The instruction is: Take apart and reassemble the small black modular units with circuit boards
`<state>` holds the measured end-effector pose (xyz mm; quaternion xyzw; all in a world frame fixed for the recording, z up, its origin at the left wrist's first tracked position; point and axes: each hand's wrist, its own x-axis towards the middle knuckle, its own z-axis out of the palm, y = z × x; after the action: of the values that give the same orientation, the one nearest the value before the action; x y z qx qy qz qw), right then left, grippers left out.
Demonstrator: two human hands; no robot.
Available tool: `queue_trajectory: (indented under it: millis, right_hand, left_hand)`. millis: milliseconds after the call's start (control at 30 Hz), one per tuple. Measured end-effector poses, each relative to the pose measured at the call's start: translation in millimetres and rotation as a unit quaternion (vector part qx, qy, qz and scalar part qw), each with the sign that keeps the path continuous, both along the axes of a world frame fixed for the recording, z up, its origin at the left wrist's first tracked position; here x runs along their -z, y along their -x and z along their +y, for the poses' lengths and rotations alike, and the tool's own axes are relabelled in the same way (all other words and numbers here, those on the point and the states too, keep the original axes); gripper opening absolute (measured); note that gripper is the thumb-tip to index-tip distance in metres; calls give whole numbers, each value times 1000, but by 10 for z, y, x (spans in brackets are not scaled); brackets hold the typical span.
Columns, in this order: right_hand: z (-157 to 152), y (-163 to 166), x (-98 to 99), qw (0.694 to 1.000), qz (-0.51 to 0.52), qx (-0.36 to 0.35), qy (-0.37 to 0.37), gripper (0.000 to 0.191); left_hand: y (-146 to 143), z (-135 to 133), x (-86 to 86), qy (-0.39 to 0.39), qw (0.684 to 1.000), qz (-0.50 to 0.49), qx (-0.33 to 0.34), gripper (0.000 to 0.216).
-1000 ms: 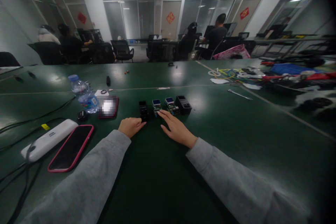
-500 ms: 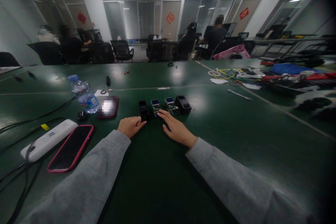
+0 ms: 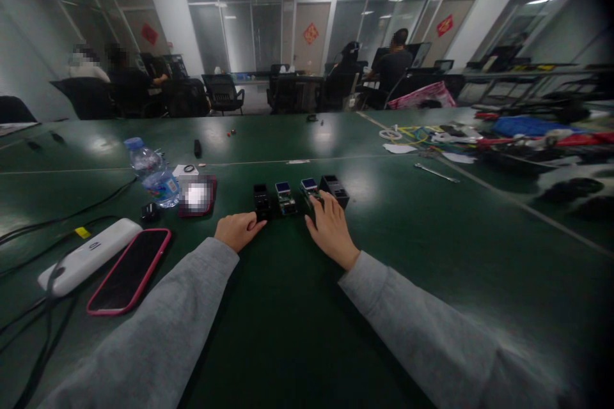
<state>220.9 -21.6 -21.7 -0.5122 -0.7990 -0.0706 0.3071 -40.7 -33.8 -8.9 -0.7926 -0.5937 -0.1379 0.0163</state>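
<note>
Four small items stand in a row on the green table: a black case, a circuit board with a small screen, a second such board, and a larger black case. My left hand rests on the table just in front of the left case, fingers curled in and thumb pointing right. Nothing shows in it. My right hand reaches over the second board, its fingers stretched out and covering the board's lower part. Whether the fingertips touch it I cannot tell.
On the left lie a pink-edged phone, a white power bank, black cables and a plastic bottle. A wrench lies to the right, before a pile of cables and tools. People sit at desks beyond.
My right hand has moved to the right, from the first circuit board to the second. The first board is now uncovered and sits slightly turned. My left hand has stayed in place.
</note>
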Motion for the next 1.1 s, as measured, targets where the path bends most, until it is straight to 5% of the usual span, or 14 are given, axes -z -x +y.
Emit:
queue_trajectory:
  millis: [1100]
  right_hand:
    - [-40, 16, -52, 997, -53, -57, 7, 48]
  left_hand:
    - [-4, 7, 8, -2, 1000, 1, -8, 49]
